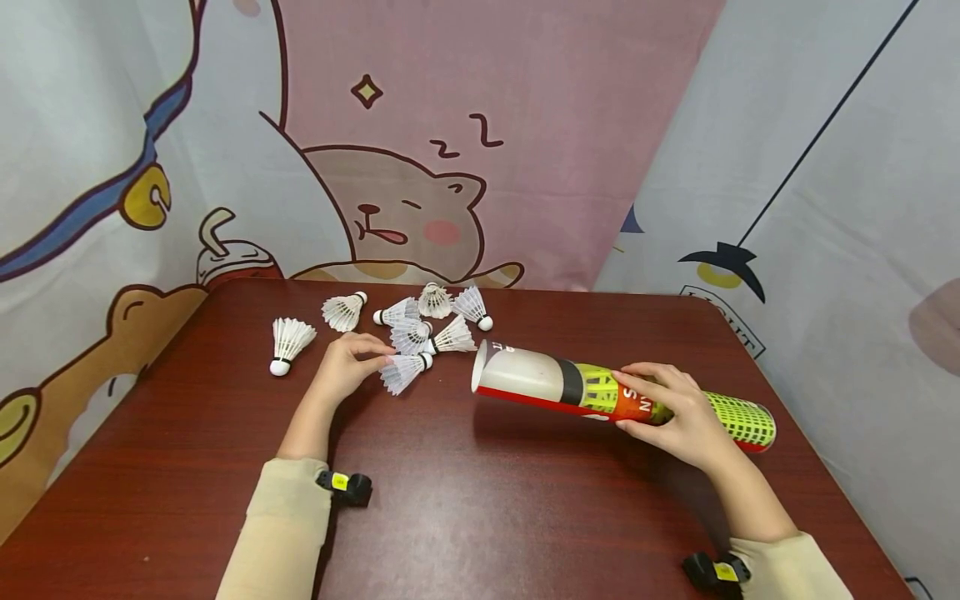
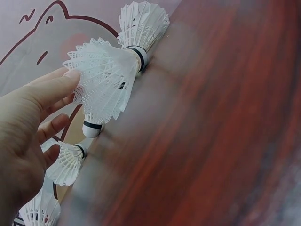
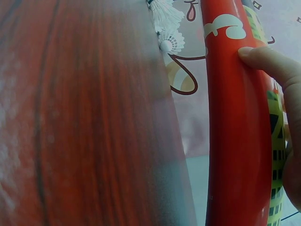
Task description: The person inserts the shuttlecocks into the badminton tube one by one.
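Observation:
My left hand point(image 1: 347, 367) is at the near side of a group of shuttlecocks. Its thumb and forefinger pinch the skirt edge of a white shuttlecock point(image 2: 103, 73), whose cork points away from the hand. My right hand point(image 1: 678, 417) grips a shuttlecock tube point(image 1: 525, 375) in red, grey and yellow-green around its middle. The tube is tilted, its left end higher, and a shadow lies beneath it. In the right wrist view the thumb presses on the tube's red side point(image 3: 237, 117); the inside of the tube cannot be seen.
Several more shuttlecocks lie close together near the back, among them one point(image 1: 453, 335) beside the pinched one. Two others, one point(image 1: 291, 343) at the left and one point(image 1: 345, 311) behind it, lie apart. A printed cloth point(image 1: 562, 150) hangs behind the brown table point(image 1: 450, 517).

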The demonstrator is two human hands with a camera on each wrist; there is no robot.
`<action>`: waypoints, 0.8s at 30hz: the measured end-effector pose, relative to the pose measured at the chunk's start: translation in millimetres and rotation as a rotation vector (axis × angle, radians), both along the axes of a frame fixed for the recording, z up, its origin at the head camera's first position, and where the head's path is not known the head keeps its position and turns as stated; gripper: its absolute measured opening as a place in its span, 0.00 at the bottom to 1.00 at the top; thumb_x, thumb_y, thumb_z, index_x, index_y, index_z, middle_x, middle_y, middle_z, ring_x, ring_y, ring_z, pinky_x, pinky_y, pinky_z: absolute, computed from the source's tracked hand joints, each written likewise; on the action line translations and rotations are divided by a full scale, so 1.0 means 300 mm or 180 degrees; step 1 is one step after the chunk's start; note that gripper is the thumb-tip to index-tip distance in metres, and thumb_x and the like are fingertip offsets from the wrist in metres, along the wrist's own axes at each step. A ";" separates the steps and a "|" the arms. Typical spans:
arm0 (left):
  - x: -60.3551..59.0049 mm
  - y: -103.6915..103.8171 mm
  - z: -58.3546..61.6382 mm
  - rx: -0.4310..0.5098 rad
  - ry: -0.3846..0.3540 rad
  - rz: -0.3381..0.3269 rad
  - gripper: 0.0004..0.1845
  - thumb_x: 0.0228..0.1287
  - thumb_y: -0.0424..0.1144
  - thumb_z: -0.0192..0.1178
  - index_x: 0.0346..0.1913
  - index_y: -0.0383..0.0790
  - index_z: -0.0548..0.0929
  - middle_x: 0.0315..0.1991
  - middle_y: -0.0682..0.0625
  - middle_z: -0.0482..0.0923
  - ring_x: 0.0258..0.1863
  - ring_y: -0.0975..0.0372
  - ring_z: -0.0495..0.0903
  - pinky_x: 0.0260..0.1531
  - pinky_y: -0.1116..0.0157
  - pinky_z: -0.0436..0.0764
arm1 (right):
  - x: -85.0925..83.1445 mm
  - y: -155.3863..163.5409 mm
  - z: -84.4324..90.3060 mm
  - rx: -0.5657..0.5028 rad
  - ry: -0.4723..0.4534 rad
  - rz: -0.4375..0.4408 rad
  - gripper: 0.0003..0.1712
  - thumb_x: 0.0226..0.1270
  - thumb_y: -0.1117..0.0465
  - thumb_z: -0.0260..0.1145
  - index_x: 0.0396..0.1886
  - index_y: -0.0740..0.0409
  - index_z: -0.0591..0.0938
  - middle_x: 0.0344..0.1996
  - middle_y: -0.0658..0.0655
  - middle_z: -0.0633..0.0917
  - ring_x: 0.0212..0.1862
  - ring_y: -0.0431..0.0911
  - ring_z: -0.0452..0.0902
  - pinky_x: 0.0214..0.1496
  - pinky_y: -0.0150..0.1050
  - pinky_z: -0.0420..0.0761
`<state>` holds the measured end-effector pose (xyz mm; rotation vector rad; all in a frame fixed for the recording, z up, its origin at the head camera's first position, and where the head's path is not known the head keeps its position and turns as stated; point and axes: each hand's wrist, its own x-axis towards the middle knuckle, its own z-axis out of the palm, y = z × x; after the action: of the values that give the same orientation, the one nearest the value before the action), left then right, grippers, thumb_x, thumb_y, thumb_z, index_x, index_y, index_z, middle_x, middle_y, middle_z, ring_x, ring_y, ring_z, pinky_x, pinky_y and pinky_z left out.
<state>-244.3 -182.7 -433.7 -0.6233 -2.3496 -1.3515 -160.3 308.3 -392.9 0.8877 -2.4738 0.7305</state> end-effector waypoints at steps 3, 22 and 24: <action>0.001 0.003 0.003 -0.0007 0.0056 -0.0005 0.06 0.48 0.25 0.72 0.32 0.33 0.89 0.30 0.44 0.84 0.35 0.55 0.75 0.37 0.66 0.69 | -0.001 0.001 -0.001 0.0001 0.0004 -0.0004 0.43 0.35 0.63 0.83 0.59 0.47 0.80 0.53 0.53 0.77 0.54 0.48 0.67 0.46 0.48 0.67; 0.016 0.035 0.076 -0.0004 0.0104 0.0062 0.06 0.46 0.25 0.73 0.29 0.33 0.88 0.30 0.44 0.84 0.37 0.55 0.75 0.40 0.68 0.71 | 0.000 0.000 -0.001 0.0003 0.0022 0.0001 0.44 0.35 0.63 0.83 0.59 0.48 0.80 0.54 0.53 0.77 0.54 0.49 0.67 0.46 0.48 0.67; 0.018 0.039 0.083 0.0013 0.0118 0.0051 0.06 0.46 0.25 0.73 0.29 0.33 0.88 0.31 0.44 0.83 0.38 0.55 0.75 0.40 0.67 0.71 | 0.000 0.000 -0.001 0.0002 0.0017 0.0002 0.44 0.35 0.63 0.83 0.60 0.48 0.80 0.54 0.53 0.77 0.54 0.49 0.67 0.46 0.48 0.67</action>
<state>-238.9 -171.0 -408.8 -0.6217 -2.3170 -1.3262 -160.3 308.2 -393.1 0.8896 -2.4692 0.7265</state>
